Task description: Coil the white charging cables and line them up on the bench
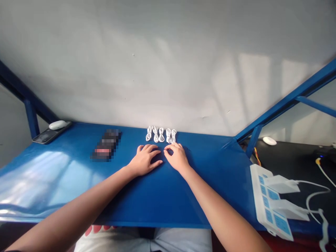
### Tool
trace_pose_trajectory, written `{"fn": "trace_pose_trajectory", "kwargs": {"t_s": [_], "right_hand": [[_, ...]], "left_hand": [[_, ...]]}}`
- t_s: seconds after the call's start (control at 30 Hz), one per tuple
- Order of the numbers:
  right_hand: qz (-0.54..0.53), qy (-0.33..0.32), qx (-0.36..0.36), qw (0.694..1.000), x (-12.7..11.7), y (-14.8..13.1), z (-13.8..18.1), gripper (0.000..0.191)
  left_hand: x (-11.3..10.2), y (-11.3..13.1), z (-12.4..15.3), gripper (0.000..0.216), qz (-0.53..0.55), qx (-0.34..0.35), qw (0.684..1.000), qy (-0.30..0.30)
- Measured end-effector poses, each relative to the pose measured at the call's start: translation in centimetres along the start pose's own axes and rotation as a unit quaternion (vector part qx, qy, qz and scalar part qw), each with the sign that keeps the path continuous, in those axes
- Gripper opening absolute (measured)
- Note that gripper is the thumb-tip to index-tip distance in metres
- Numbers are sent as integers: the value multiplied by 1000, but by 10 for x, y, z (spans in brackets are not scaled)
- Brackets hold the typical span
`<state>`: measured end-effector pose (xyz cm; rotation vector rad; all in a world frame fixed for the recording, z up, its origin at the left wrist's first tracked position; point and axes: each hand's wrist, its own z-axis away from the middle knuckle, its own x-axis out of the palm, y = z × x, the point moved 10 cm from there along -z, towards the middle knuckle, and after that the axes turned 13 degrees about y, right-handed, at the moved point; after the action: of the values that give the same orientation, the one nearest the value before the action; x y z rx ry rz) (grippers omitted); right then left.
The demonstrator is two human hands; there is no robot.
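Far-left phone: a dark handset lay partly hidden under a white rounded object.
Blurred slab: pixelation masked the dark flat device, so you could not read its face; its long axis slanted away and to the right.
Your left hand: the hand rested palm down, fingers spread, thumb apart, gripping nothing visible; its forearm ran out of view at the bottom.
White cable bundles: five coiled bundles stood in a row near the wall, just beyond your hands, long axes roughly toward the wall; the leftmost leaned right at its far end. Their plug ends were too small to make out.
Your right hand: the hand curled thumb and forefinger toward each other; you could not tell whether they met or pinched anything, or whether other fingertips touched the rightmost bundle.
Power strip: the white strip sat at the right, its outer cords cut off.
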<state>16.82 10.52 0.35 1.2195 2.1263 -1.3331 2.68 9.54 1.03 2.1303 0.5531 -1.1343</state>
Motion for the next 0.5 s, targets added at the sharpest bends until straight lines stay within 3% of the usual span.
{"fn": "trace_pose_trajectory", "kwargs": {"t_s": [0.5], "right_hand": [[61, -33, -25, 997, 8, -9, 6, 22]], "left_hand": [[5, -9, -4, 59, -10, -19, 1000, -21]]}}
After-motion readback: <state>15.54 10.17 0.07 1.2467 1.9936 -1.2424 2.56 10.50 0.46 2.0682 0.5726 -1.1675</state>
